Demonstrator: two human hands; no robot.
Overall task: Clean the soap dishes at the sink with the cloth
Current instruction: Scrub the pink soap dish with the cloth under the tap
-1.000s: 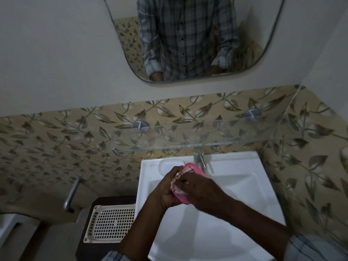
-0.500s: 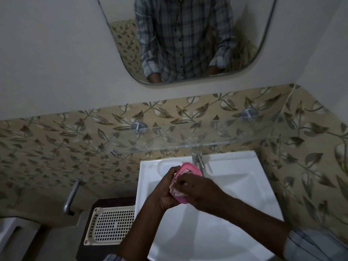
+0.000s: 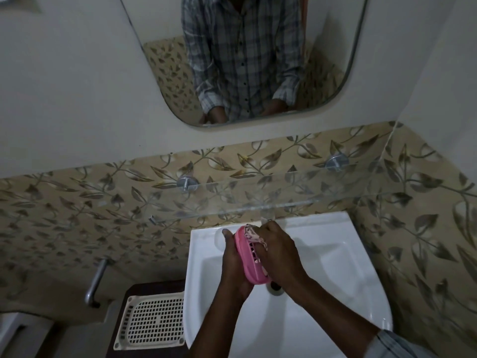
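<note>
Dish (image 3: 247, 257) newly edge-up, lengthwise tapward; left grip (image 3: 232, 264) round it, right grip (image 3: 281, 254) round cloth (image 3: 251, 233)

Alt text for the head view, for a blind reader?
Over a white sink, the left hand holds a pink soap dish while the right hand presses a patterned cloth into it. A cream grid tray lies alongside.

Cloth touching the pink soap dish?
Touching. The head view shows the right hand pressing the cloth into the pink soap dish, held by the left hand.
</note>
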